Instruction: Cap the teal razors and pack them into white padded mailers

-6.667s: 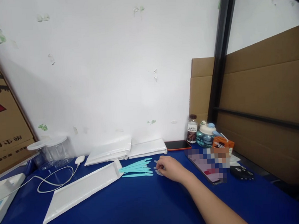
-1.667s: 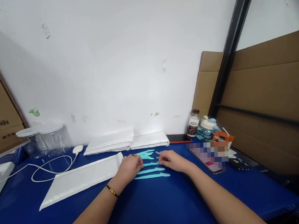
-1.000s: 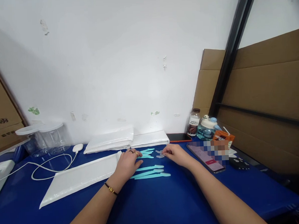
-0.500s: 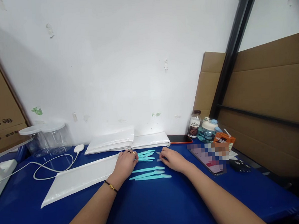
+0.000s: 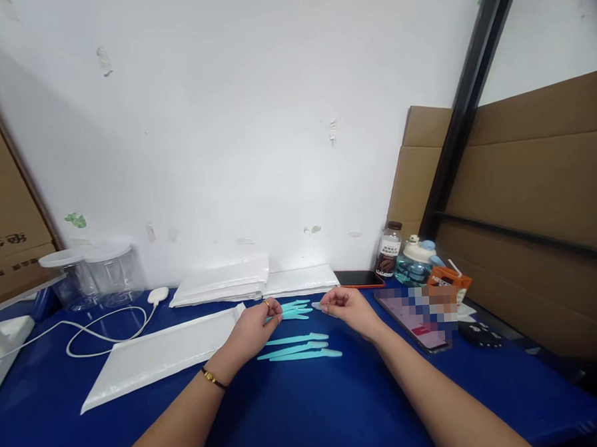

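Several turquoise eyebrow razors (image 5: pixel 296 316) lie in a loose group beside the fingertips of my left hand (image 5: pixel 257 331). That hand is closed in a pinch at the handle end of one razor, its grip partly hidden by the fingers. My right hand (image 5: pixel 350 311) pinches a small clear blade cap (image 5: pixel 317 305) close to the razors' heads. Nearer to me, three more razors (image 5: pixel 305 348) lie side by side on the blue tabletop (image 5: pixel 308 410), their heads pointing right.
A white padded mailer (image 5: pixel 170 353) lies at left, with stacked mailers (image 5: pixel 221 281) along the wall. Clear jars (image 5: pixel 114 276) and a white cable (image 5: pixel 103 312) are farther left. At right are phones (image 5: pixel 414 324), a bottle (image 5: pixel 388 249), a drink carton (image 5: pixel 446 286) and a black object (image 5: pixel 479 333).
My left hand has turned and drawn slightly back from over the razor group. My right hand has shifted slightly right and up, with the clear cap at its fingertips.
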Tool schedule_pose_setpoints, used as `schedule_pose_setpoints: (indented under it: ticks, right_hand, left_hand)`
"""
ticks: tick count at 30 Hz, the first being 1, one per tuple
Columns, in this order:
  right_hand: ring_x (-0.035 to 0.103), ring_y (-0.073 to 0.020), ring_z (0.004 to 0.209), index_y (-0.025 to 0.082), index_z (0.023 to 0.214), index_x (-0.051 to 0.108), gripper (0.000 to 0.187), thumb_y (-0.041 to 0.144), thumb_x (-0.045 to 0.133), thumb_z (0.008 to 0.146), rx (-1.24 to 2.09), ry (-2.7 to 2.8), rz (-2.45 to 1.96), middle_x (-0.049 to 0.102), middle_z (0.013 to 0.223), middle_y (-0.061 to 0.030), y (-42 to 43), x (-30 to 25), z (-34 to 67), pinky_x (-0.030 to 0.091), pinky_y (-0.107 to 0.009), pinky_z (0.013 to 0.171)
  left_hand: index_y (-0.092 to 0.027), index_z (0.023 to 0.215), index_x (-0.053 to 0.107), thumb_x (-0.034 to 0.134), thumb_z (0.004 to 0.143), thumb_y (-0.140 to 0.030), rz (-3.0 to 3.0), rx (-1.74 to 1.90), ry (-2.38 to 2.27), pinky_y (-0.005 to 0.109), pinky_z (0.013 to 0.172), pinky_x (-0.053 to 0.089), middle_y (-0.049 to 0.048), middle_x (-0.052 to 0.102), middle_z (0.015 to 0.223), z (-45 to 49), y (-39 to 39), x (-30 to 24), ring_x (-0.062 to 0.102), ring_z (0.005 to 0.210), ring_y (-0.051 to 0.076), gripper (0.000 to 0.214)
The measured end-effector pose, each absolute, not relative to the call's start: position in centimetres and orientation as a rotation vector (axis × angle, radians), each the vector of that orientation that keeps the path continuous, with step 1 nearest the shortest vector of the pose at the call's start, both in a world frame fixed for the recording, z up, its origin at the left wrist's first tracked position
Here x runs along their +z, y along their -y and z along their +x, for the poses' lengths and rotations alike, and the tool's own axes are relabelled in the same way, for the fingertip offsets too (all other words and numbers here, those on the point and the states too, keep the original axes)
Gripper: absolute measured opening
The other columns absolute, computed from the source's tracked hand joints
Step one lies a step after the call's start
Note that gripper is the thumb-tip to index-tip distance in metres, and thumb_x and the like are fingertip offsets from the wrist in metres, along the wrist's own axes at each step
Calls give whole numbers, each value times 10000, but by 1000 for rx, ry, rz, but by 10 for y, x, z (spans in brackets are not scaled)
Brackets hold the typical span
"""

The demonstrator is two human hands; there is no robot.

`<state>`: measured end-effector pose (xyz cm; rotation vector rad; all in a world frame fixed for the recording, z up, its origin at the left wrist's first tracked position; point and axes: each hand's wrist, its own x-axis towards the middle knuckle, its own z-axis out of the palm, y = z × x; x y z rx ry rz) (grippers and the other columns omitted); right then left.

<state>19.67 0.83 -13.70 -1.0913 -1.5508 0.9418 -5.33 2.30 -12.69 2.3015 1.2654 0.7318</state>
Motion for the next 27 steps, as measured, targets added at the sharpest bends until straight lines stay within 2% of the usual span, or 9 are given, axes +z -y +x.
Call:
schedule_pose_setpoints:
  ticks: [12, 17, 21, 23, 27]
  right_hand:
    - [506, -99, 536, 141, 730, 662, 292, 387, 756, 603, 1057, 1613, -1085, 595, 587, 15, -7, -143, 189, 401, -238, 553]
    - [539, -114, 579, 150, 741, 681, 243, 363, 730, 634, 1119, 1871, -1117, 632, 656, -8, -4, -140, 194, 422, -238, 574]
    - [533, -127, 633, 182, 760, 702, 103, 247, 647, 704, 602, 2012, -1335, 640, 775, -26, -10, -137, 211, 408, -239, 596]
    - [538, -136, 663, 186, 768, 696, 114, 180, 592, 721, 352, 1970, -1461, 621, 785, -29, -14, -137, 218, 406, -246, 626]
    - [564, -152, 748, 189, 743, 674, 120, 139, 569, 713, 207, 2023, -1584, 598, 825, -32, -19, -142, 224, 404, -244, 679]
  left_hand:
    - [-188, 822, 542, 453, 805, -320, 2258, 721, -1168, 224, 629, 381, -9, 601, 767, -46, -23, -134, 535, 712, 127, 160]
    - [-194, 798, 583, 495, 784, -366, 2294, 509, -1175, 229, 605, 393, -7, 612, 735, -41, -16, -135, 545, 672, 133, 194]
    - [-225, 842, 629, 507, 800, -313, 2568, 555, -1337, 298, 763, 378, 14, 635, 885, -44, -18, -133, 560, 859, 178, 156]
    - [-240, 914, 631, 503, 813, -295, 2638, 581, -1462, 336, 814, 358, 29, 626, 971, -47, -23, -134, 535, 965, 209, 172]
    - [-248, 945, 634, 503, 821, -288, 2696, 533, -1570, 353, 818, 348, 42, 615, 1008, -51, -29, -139, 503, 1026, 230, 185]
